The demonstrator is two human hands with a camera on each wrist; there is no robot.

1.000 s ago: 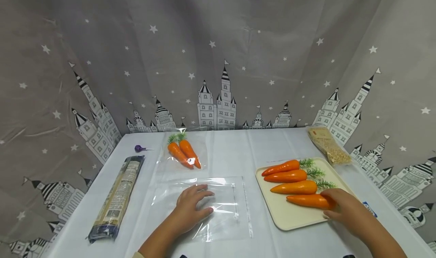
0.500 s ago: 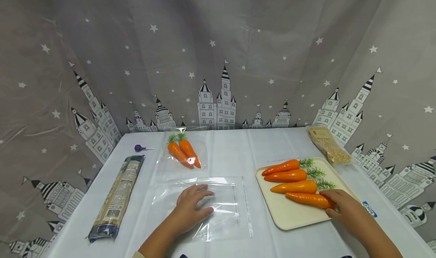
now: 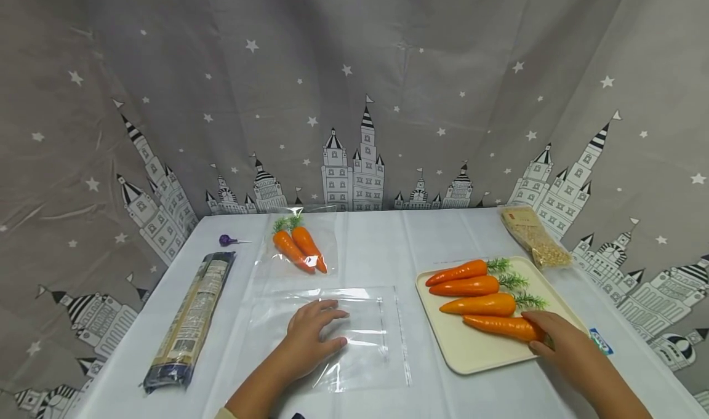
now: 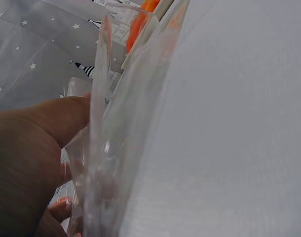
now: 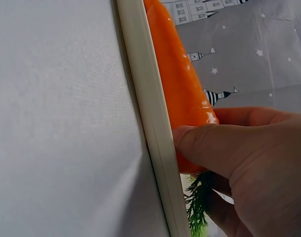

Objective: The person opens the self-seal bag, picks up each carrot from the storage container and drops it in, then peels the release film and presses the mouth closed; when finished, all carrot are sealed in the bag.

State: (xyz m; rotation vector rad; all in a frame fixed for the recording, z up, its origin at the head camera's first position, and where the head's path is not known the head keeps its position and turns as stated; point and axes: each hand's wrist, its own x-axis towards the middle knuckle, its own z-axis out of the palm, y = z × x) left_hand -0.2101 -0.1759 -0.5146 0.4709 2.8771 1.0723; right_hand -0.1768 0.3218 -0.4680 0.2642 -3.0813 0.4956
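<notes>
My left hand (image 3: pixel 311 335) lies flat on an empty clear plastic bag (image 3: pixel 368 345) in the middle of the white table, fingers spread; the left wrist view shows the hand (image 4: pixel 32 148) against the bag's film (image 4: pixel 123 118). On a cream tray (image 3: pixel 471 356) at the right lie several orange toy carrots with green tops. My right hand (image 3: pixel 545 338) grips the thick end of the nearest carrot (image 3: pixel 495 326), which rests on the tray. In the right wrist view the thumb (image 5: pixel 214 148) curls over that carrot (image 5: pixel 177 94) beside the tray rim (image 5: pixel 150 128).
A sealed clear bag with two carrots (image 3: pixel 299 250) lies behind the empty one. A long dark pasta packet (image 3: pixel 191 317) lies at the left, a small purple object (image 3: pixel 226 240) behind it. A packet of grains (image 3: pixel 534 235) sits back right. A patterned curtain rings the table.
My right hand has slid a little right along the nearest carrot and closed round its thick end; the carrot turned slightly. My left hand has stayed on the bag.
</notes>
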